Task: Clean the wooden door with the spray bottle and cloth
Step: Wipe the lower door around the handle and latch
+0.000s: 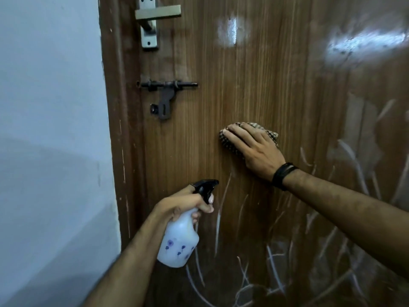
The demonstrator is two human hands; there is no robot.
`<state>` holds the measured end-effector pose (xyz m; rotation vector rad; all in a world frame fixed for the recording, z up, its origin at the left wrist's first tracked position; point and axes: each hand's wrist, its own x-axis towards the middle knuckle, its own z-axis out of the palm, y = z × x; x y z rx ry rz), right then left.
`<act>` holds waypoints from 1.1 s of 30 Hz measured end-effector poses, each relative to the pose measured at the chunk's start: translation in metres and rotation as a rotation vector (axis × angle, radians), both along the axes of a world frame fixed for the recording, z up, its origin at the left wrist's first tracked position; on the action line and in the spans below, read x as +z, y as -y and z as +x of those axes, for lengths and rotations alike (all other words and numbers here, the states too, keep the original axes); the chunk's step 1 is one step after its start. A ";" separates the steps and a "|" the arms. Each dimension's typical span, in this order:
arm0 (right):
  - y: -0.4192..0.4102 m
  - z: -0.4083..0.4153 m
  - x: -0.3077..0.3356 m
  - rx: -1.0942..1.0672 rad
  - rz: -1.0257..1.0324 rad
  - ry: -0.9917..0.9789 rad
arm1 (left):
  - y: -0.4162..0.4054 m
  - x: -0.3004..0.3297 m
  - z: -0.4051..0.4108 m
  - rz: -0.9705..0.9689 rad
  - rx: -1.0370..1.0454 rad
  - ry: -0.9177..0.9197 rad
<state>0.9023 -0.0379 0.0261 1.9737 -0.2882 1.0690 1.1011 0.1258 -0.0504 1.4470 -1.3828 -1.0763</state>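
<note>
The brown wooden door [254, 69] fills the middle and right of the view, glossy, with white chalk-like scribbles across its lower half. My right hand [252, 147] presses a checked cloth [271, 131] flat against the door at mid height, fingers straight and pointing left. Most of the cloth is hidden under the palm. My left hand [186, 204] grips the neck of a white spray bottle [179, 242] with a black trigger head, its nozzle aimed at the door below the cloth. The bottle carries small purple flower prints.
A metal lever handle [155, 14] is mounted at the top left of the door. Below it is a dark sliding bolt latch [168, 87]. The door frame [119, 129] meets a pale blue wall [51, 129] on the left.
</note>
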 end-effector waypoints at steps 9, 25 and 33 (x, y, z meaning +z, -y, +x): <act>0.001 -0.010 -0.024 -0.031 0.046 0.013 | 0.004 0.004 -0.014 -0.013 -0.070 0.057; 0.005 -0.013 -0.116 -0.084 -0.062 -0.392 | -0.015 0.003 0.018 0.041 -0.047 0.029; -0.010 0.014 -0.050 -0.072 0.173 0.013 | -0.020 -0.022 0.048 0.117 -0.028 0.089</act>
